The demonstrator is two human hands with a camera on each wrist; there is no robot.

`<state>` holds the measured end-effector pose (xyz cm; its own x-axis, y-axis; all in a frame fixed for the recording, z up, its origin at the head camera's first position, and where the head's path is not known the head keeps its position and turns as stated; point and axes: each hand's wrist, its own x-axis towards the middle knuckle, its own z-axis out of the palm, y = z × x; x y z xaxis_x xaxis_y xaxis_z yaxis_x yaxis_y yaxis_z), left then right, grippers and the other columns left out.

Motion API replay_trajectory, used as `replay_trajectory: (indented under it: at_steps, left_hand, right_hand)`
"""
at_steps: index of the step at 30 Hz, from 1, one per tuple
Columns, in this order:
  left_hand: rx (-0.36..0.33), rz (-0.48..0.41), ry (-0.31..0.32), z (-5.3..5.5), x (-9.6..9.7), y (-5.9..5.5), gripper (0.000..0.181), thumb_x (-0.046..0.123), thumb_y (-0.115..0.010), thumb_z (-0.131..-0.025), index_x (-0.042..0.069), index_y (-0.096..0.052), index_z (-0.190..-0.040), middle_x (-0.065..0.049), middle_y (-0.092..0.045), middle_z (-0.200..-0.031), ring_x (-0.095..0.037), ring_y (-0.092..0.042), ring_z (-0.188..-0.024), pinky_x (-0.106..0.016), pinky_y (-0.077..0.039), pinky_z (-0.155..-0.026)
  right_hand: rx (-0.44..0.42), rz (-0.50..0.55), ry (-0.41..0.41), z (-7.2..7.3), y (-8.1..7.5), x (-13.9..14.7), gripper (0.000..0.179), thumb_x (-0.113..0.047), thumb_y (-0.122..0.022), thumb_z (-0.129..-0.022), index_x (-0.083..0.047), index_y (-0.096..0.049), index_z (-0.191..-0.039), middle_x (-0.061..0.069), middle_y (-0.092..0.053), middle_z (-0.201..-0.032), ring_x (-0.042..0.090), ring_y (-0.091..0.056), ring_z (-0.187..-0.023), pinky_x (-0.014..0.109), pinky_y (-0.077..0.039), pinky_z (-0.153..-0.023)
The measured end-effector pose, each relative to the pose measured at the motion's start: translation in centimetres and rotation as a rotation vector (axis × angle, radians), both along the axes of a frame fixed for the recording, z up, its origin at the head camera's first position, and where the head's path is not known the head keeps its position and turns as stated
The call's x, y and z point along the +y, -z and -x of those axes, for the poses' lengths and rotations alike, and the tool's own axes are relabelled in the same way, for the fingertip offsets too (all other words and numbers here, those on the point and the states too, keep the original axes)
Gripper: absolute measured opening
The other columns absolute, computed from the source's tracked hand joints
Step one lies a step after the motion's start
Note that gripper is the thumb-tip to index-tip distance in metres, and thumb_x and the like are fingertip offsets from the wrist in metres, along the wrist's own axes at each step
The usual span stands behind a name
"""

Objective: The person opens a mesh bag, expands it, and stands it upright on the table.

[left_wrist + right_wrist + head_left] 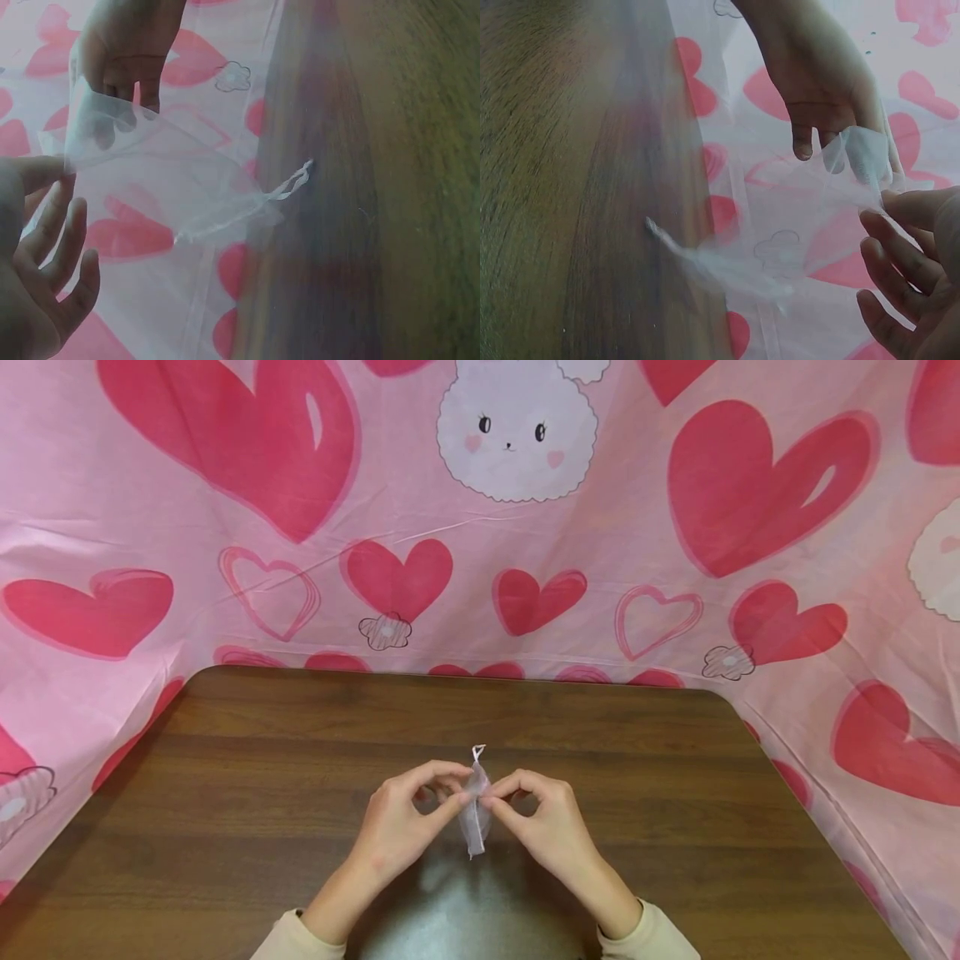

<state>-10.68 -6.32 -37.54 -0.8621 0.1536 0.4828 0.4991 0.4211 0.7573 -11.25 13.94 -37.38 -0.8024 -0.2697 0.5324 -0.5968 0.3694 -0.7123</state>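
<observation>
A sheer white drawstring pouch is held upright between both hands, above the table. My left hand pinches one side of its mesh between thumb and index finger. From the other side my right hand pinches the fabric, fingertips close to those of the left. In the left wrist view the pouch spreads out thin and see-through, the other fingers of the left hand loosely bent beside it. A white cord loop sticks out from its gathered end. The right wrist view shows the pouch blurred.
Beneath the hands is a dark brown wood-grain table with rounded far corners. A pink cloth with red hearts and white animal faces hangs behind it and along both sides. A pale glare lies on the table's near part.
</observation>
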Motion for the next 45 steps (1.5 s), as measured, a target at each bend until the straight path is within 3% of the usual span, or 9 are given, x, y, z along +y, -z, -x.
replay_trajectory:
  at_steps: [5, 9, 14, 21, 34, 38, 45]
  left_hand:
    - [0.05, 0.046, 0.005, 0.08, -0.05, 0.04, 0.019, 0.019, -0.081, -0.084, 0.03, -0.078, -0.098, 0.025, -0.06, -0.082, -0.001, -0.055, -0.071, -0.026, -0.048, -0.063]
    - [0.069, 0.05, -0.001, 0.12, -0.09, 0.07, 0.014, 0.019, -0.082, -0.082, 0.028, -0.078, -0.091, 0.026, -0.062, -0.085, -0.001, -0.056, -0.071, -0.028, -0.049, -0.062]
    - [0.063, 0.051, -0.004, 0.11, -0.11, 0.04, 0.012, 0.02, -0.083, -0.081, 0.028, -0.077, -0.087, 0.025, -0.062, -0.086, 0.001, -0.057, -0.072, -0.032, -0.05, -0.063]
    - [0.038, 0.06, -0.017, 0.08, -0.07, -0.06, 0.01, 0.023, -0.082, -0.083, 0.029, -0.075, -0.087, 0.027, -0.062, -0.087, 0.001, -0.057, -0.073, -0.032, -0.051, -0.064]
    - [0.03, 0.077, -0.159, 0.24, -0.01, -0.11, 0.02, 0.015, -0.086, -0.078, 0.031, -0.075, -0.085, 0.027, -0.057, -0.074, -0.007, -0.059, -0.069, -0.034, -0.051, -0.064]
    - [0.031, 0.065, -0.147, 0.2, 0.0, -0.24, 0.019, 0.016, -0.085, -0.079, 0.03, -0.075, -0.086, 0.026, -0.058, -0.074, -0.011, -0.061, -0.07, -0.032, -0.051, -0.064]
    - [0.065, 0.022, -0.092, 0.11, 0.1, 0.05, 0.022, 0.015, -0.087, -0.076, 0.028, -0.075, -0.089, 0.024, -0.063, -0.08, -0.005, -0.057, -0.068, -0.028, -0.049, -0.063]
  right_hand:
    - [0.017, 0.013, 0.031, -0.06, -0.07, -0.03, 0.012, -0.005, -0.081, -0.081, -0.014, -0.076, -0.088, -0.009, -0.073, -0.081, 0.007, -0.065, -0.073, 0.03, -0.052, -0.068]
    - [0.033, 0.034, 0.003, -0.03, -0.14, -0.01, 0.016, -0.003, -0.079, -0.082, -0.012, -0.075, -0.095, -0.003, -0.074, -0.084, 0.01, -0.066, -0.075, 0.03, -0.053, -0.068]
    - [0.037, 0.036, -0.039, -0.04, -0.24, 0.05, 0.021, 0.0, -0.077, -0.083, -0.008, -0.075, -0.103, 0.0, -0.073, -0.086, 0.011, -0.065, -0.075, 0.03, -0.053, -0.069]
    - [0.052, 0.024, -0.046, -0.03, -0.36, 0.12, 0.015, -0.003, -0.075, -0.086, -0.009, -0.078, -0.099, -0.006, -0.071, -0.084, 0.009, -0.06, -0.071, 0.026, -0.05, -0.064]
    - [0.02, -0.001, 0.018, 0.12, -0.08, 0.08, 0.018, -0.007, -0.077, -0.085, -0.007, -0.078, -0.103, -0.007, -0.069, -0.08, 0.007, -0.054, -0.068, 0.031, -0.048, -0.059]
    - [-0.006, -0.022, 0.028, 0.13, -0.05, 0.04, 0.017, -0.009, -0.077, -0.086, -0.009, -0.078, -0.102, -0.01, -0.068, -0.079, 0.007, -0.055, -0.069, 0.027, -0.048, -0.061]
    - [-0.092, -0.037, 0.019, -0.18, -0.29, -0.05, 0.013, -0.014, -0.074, -0.089, -0.008, -0.078, -0.101, -0.008, -0.072, -0.089, 0.007, -0.063, -0.078, 0.028, -0.052, -0.069]
